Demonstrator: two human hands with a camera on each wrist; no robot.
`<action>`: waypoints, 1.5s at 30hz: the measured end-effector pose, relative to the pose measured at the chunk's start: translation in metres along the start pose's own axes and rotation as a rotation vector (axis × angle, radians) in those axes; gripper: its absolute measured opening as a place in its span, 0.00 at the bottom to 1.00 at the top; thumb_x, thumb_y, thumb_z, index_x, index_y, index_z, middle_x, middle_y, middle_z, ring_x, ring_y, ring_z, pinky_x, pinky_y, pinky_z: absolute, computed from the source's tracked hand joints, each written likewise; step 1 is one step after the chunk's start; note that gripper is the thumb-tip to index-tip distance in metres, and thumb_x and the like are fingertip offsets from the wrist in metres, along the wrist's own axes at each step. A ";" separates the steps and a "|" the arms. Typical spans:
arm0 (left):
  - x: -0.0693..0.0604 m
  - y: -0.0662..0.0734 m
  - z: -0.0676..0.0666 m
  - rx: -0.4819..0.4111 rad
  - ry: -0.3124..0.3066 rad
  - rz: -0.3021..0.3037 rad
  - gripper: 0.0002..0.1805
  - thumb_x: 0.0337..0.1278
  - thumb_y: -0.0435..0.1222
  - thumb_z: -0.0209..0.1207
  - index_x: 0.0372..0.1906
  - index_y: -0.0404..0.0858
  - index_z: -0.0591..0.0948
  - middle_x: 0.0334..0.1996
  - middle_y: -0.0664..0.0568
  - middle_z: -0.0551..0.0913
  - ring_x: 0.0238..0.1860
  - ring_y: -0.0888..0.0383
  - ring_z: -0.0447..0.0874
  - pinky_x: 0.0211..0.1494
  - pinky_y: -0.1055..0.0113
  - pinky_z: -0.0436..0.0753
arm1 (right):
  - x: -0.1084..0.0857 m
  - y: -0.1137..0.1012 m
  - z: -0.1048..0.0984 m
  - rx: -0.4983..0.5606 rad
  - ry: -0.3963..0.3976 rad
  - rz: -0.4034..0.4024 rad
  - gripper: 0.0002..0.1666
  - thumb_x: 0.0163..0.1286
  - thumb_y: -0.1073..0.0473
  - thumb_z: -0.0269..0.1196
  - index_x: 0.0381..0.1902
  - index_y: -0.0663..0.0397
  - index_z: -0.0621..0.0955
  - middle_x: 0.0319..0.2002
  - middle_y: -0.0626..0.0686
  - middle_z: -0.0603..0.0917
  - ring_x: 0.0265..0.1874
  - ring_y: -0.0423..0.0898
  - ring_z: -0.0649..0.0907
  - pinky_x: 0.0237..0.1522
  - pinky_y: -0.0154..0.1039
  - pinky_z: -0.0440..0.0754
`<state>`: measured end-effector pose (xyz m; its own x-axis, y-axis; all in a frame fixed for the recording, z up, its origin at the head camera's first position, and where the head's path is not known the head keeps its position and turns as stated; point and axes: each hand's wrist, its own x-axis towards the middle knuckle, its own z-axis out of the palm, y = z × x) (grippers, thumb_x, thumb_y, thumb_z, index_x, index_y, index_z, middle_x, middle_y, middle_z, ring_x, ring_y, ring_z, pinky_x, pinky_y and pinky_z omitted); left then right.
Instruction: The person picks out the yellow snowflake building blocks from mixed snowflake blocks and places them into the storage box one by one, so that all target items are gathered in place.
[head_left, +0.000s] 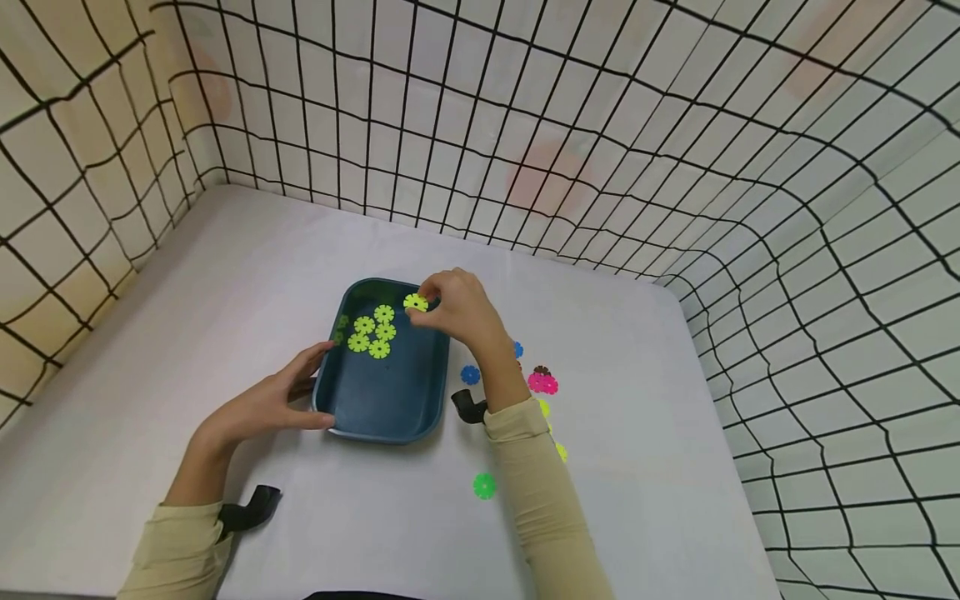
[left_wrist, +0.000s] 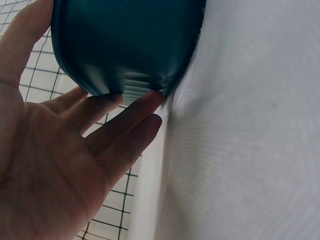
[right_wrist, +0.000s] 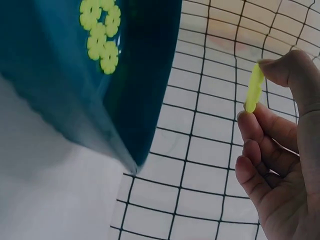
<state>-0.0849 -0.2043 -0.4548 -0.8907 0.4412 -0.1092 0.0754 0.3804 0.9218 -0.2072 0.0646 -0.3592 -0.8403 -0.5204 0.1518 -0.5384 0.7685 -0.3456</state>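
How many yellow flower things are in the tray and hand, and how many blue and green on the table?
Yellow pieces in the tray: 5
Yellow piece in the right hand: 1
Blue pieces on the table, one partly hidden: 2
Green piece on the table: 1
Total: 9
The right arm may hide more.

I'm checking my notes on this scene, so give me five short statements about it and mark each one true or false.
1. The right hand pinches a yellow disc. True.
2. The left hand pinches a blue disc. False: it touches the tray.
3. The green disc lies outside the tray. True.
4. The pink discs lie inside the tray. False: they lie outside it.
5. Several yellow discs lie inside the tray. True.
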 end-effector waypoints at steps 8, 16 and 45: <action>-0.004 0.003 -0.001 -0.001 0.000 0.000 0.58 0.48 0.42 0.71 0.77 0.45 0.44 0.75 0.29 0.50 0.70 0.25 0.58 0.65 0.36 0.69 | 0.015 -0.010 0.007 0.010 -0.015 0.069 0.20 0.58 0.45 0.70 0.41 0.53 0.86 0.38 0.50 0.87 0.41 0.45 0.79 0.48 0.41 0.79; -0.012 0.000 0.007 0.021 0.003 -0.005 0.57 0.48 0.43 0.71 0.77 0.41 0.46 0.74 0.27 0.51 0.69 0.25 0.60 0.64 0.36 0.70 | 0.011 -0.011 0.022 -0.009 -0.062 0.112 0.21 0.58 0.44 0.70 0.41 0.55 0.86 0.37 0.49 0.87 0.39 0.44 0.79 0.44 0.37 0.81; 0.001 -0.001 0.002 0.008 0.026 0.025 0.57 0.49 0.42 0.71 0.77 0.41 0.46 0.75 0.29 0.50 0.71 0.26 0.56 0.66 0.35 0.67 | 0.053 -0.020 0.052 -0.389 -0.250 0.268 0.21 0.57 0.38 0.70 0.31 0.49 0.83 0.33 0.47 0.85 0.32 0.45 0.84 0.36 0.39 0.85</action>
<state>-0.0849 -0.2024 -0.4567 -0.9000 0.4292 -0.0762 0.1012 0.3758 0.9212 -0.2373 0.0025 -0.3924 -0.9365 -0.3229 -0.1366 -0.3303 0.9433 0.0340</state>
